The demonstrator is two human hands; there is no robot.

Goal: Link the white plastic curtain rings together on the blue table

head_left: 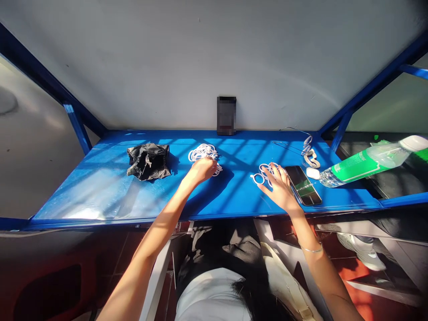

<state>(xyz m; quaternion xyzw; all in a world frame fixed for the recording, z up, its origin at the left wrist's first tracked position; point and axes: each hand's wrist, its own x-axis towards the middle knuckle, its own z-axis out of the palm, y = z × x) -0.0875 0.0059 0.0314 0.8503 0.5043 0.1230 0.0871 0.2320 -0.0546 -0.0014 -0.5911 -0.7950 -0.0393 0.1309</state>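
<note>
My left hand (204, 170) is closed, its fingers bent in at the near edge of a heap of white plastic rings (202, 152). Small white pieces (218, 170) show right by its fingertips; whether they are pinched or only lie underneath cannot be made out. Farther right, my right hand (279, 187) rests with fingers apart on a smaller group of white rings (266, 168), partly covering them. One round white ring (258, 179) with a small tab sticks out left of that hand. A dark phone (303, 185) lies just beside its little-finger side.
A crumpled black plastic bag (149, 161) sits left on the blue table (110, 196). An upright black device (226, 116) leans on the back panel. To the right are glasses (306, 145), a white case (313, 173), a curved whitish item (312, 158) and a tilted green-labelled bottle (364, 165).
</note>
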